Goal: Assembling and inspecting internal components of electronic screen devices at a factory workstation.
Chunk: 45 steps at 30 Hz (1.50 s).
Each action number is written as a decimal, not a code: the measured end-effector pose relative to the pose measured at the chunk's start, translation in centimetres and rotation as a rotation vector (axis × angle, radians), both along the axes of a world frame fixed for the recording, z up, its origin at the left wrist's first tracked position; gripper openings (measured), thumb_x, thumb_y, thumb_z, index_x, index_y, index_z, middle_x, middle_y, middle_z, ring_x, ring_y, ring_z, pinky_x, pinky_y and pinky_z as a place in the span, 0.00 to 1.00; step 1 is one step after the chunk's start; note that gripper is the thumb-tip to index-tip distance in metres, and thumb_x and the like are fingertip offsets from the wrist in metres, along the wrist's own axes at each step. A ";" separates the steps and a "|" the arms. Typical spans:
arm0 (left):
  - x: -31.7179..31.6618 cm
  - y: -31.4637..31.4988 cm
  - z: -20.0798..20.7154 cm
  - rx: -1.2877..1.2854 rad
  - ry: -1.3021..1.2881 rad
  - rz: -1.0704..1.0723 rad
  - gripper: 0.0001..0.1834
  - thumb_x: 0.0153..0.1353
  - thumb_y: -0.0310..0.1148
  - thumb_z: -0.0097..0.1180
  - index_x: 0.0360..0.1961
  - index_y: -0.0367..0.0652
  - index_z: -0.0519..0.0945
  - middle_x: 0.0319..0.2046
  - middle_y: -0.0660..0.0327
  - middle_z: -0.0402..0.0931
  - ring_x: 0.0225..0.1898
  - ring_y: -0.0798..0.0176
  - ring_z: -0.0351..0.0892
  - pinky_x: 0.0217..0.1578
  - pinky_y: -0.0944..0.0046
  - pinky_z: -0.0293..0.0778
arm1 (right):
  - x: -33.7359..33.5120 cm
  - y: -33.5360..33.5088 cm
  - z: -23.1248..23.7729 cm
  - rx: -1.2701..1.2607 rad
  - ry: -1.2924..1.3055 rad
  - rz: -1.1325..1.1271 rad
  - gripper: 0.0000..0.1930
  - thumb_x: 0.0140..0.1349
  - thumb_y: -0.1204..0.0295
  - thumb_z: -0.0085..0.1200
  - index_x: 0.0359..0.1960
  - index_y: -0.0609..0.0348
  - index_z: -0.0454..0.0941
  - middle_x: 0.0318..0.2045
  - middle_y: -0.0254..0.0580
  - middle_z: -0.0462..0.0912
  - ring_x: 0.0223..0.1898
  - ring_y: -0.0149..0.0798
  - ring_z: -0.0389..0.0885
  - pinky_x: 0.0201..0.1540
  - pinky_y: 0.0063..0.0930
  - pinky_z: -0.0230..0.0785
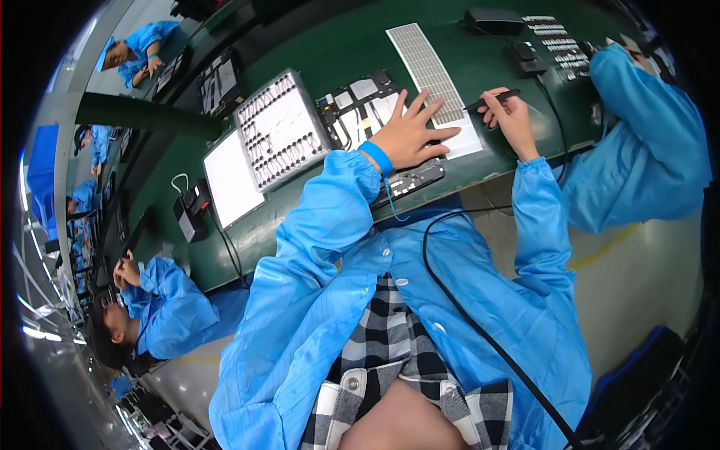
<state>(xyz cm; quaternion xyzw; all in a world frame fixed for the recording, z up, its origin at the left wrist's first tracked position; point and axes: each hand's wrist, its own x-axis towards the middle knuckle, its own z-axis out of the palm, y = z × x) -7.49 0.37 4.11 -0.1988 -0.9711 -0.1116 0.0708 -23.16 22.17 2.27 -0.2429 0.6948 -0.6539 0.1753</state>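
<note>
My left hand (409, 140) lies palm down with its fingers spread, a blue wrist strap round its wrist. Its fingertips rest over the white lower end of a sheet of small grey stickers (424, 64). Partly beneath that hand is an opened device (365, 90) with circuit boards and pale panels showing. Just right of the sheet, my right hand (510, 120) pinches a slim black pen-like tool (507, 96), its tip pointing left at the sheet's edge. Whether it is a pen or tweezers I cannot tell. A dark narrow part (412, 178) lies below my left hand, near the bench edge.
Left of the device, a tray (289, 112) holds rows of small wired parts, overlapping a white board (229, 180). Black boxes with cables (191, 214) stand further left. Small parts lie in rows (555, 37) at the far right. Co-workers in blue sit on both sides (637, 150).
</note>
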 end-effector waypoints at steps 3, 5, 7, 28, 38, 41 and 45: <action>-0.4 0.1 -0.5 0.016 -0.044 0.004 0.25 0.69 0.58 0.44 0.66 0.74 0.71 0.74 0.51 0.49 0.75 0.39 0.41 0.71 0.31 0.33 | -0.1 0.3 0.1 0.009 -0.012 -0.008 0.12 0.67 0.66 0.58 0.42 0.63 0.79 0.29 0.37 0.83 0.24 0.22 0.76 0.25 0.15 0.65; -0.5 0.3 -0.5 -0.004 -0.007 -0.012 0.25 0.70 0.58 0.43 0.66 0.73 0.70 0.73 0.50 0.49 0.75 0.40 0.42 0.71 0.32 0.34 | 0.0 0.4 0.2 0.011 -0.003 -0.023 0.12 0.67 0.66 0.58 0.42 0.63 0.79 0.29 0.37 0.83 0.24 0.22 0.76 0.25 0.15 0.65; -0.5 0.3 -1.0 0.024 0.023 -0.011 0.25 0.69 0.60 0.41 0.65 0.72 0.72 0.72 0.49 0.52 0.74 0.40 0.45 0.70 0.32 0.35 | -0.2 0.3 0.2 0.012 0.012 -0.032 0.12 0.67 0.66 0.58 0.42 0.64 0.80 0.28 0.37 0.84 0.24 0.22 0.75 0.25 0.15 0.65; 0.9 -1.0 2.1 0.207 0.166 0.023 0.15 0.67 0.40 0.53 0.54 0.54 0.79 0.53 0.60 0.76 0.57 0.56 0.74 0.68 0.41 0.56 | -2.3 -7.9 2.9 -0.176 -0.031 0.084 0.15 0.69 0.62 0.57 0.42 0.65 0.79 0.30 0.40 0.83 0.28 0.29 0.82 0.28 0.19 0.73; 1.2 -9.6 3.4 0.072 0.295 0.394 0.08 0.62 0.32 0.56 0.41 0.44 0.82 0.46 0.58 0.79 0.48 0.49 0.76 0.53 0.54 0.70 | -1.9 -17.5 0.7 -0.133 -0.006 0.215 0.18 0.66 0.58 0.59 0.37 0.65 0.79 0.24 0.38 0.83 0.23 0.27 0.81 0.23 0.18 0.70; 1.6 -10.4 2.2 0.104 0.213 0.418 0.12 0.64 0.34 0.55 0.47 0.46 0.81 0.53 0.57 0.78 0.54 0.49 0.75 0.58 0.53 0.68 | -1.4 -18.2 -1.3 -0.093 0.003 0.091 0.18 0.66 0.58 0.59 0.36 0.64 0.79 0.24 0.38 0.83 0.21 0.27 0.80 0.22 0.18 0.70; 1.8 -10.6 1.6 0.184 0.169 0.458 0.14 0.67 0.38 0.54 0.51 0.48 0.81 0.57 0.58 0.76 0.57 0.50 0.74 0.60 0.54 0.68 | -1.1 -18.3 -1.2 -0.135 -0.014 0.161 0.17 0.67 0.59 0.59 0.38 0.64 0.78 0.23 0.37 0.82 0.21 0.26 0.79 0.23 0.19 0.71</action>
